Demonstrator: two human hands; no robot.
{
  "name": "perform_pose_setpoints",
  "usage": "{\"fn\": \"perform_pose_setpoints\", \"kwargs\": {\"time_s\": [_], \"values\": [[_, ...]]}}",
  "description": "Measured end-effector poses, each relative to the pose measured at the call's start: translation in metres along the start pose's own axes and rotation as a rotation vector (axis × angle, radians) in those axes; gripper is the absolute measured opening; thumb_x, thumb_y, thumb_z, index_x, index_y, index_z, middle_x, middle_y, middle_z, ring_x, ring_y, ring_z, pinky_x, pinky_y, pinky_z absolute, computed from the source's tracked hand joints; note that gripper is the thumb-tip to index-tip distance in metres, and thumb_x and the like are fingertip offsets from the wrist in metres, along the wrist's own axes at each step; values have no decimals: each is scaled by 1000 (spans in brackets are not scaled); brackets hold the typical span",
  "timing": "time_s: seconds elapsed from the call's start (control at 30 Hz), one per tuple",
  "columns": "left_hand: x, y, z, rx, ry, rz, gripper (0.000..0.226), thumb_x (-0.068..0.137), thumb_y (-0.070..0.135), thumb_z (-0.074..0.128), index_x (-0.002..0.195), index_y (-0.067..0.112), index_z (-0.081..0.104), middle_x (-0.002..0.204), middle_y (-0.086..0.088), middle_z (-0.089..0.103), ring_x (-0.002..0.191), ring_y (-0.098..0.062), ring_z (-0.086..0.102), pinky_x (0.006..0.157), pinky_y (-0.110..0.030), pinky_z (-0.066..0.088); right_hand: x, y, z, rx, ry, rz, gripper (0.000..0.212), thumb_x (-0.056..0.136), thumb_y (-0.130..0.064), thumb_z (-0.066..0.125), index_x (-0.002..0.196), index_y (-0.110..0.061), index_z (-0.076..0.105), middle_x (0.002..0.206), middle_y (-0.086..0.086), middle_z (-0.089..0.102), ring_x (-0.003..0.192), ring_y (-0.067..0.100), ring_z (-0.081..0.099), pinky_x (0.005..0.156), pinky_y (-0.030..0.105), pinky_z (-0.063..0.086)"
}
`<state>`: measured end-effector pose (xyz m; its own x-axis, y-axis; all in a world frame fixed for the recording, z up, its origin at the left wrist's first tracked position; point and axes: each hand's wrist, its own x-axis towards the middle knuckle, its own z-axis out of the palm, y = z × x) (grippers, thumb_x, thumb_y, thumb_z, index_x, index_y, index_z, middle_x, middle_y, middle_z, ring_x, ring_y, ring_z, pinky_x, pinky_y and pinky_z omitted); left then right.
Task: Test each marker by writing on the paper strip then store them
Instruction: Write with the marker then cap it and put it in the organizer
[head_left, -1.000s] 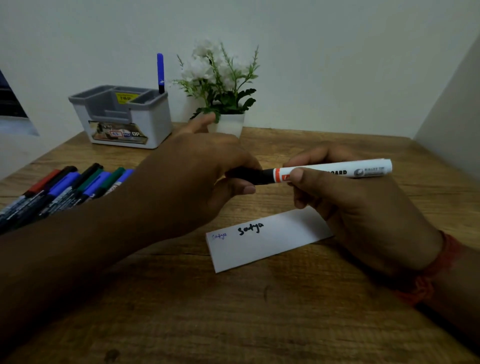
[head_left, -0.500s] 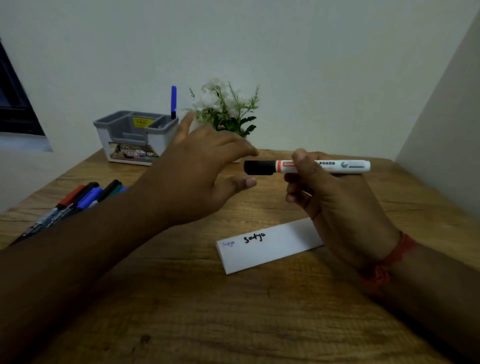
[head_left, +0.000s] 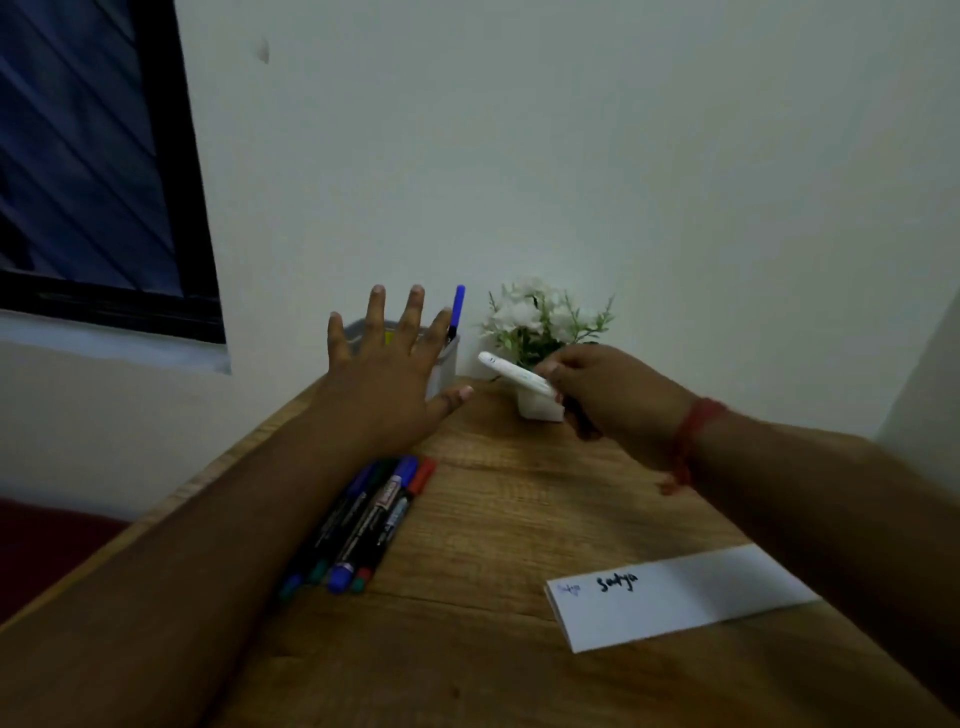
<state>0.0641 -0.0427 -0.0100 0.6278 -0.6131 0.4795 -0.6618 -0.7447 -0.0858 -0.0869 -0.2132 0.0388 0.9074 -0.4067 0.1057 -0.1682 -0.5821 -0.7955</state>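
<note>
1. Head view: the left hand (head_left: 384, 374) is stretched out flat above the wooden table (head_left: 519, 519), fingers spread wide and holding nothing, in front of the grey organizer (head_left: 444, 358), which has a blue pen (head_left: 457, 312) standing in it.
2. The right hand (head_left: 613, 389) grips a white marker (head_left: 514, 373), its free end pointing toward the organizer, in front of a small white potted plant (head_left: 540, 322).
3. A bunch of markers (head_left: 363, 525) lies on the table beside the left forearm.
4. The paper strip (head_left: 680, 597), bearing blue and black writing, lies near the right forearm.
</note>
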Motion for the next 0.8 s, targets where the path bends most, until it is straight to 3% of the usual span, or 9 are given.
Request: {"fn": "perform_pose_setpoints", "kwargs": {"time_s": [0.07,0.17,0.27,0.43,0.67,0.8], "values": [[1,-9,4,-20,-18,-32,93,76,84,7,151,34,-16,158,0,-27,143,-31,-28,110,-69,-5,25,-23,4,-93,53,-45,24,99,-10,47,107,-7,70,78,8,61,62,20,53,63,37,48],[3,-19,11,-23,-65,-84,92,80,82,14,151,32,-18,158,-1,-28,143,-32,-29,110,-69,-7,58,-49,6,-231,221,-188,15,95,-16,58,102,-11,69,95,6,69,75,18,59,71,36,54],[5,-24,14,-37,-93,-107,94,81,82,17,151,31,-18,158,-2,-28,142,-33,-30,109,-70,-7,82,-67,10,-328,348,-333,11,90,-20,68,91,-10,63,94,4,68,80,16,58,61,21,42],[6,-26,16,-49,-75,-105,93,81,82,19,151,31,-18,158,-2,-28,142,-34,-30,109,-70,-9,114,-81,25,-509,386,-434,16,90,-20,71,88,-13,57,92,6,62,82,18,54,70,26,40],[7,-25,15,-39,-62,-101,93,82,81,20,150,30,-19,158,-4,-28,142,-35,-31,108,-70,-9,140,-90,35,-511,496,-497,19,91,-22,70,94,-7,61,94,13,67,84,27,62,79,37,55],[7,-23,15,-16,-56,-107,93,82,81,21,150,30,-19,158,-5,-27,141,-36,-31,108,-71,-9,146,-88,43,-549,444,-468,23,91,-24,70,98,-3,62,100,16,67,91,30,63,83,39,55]]}}
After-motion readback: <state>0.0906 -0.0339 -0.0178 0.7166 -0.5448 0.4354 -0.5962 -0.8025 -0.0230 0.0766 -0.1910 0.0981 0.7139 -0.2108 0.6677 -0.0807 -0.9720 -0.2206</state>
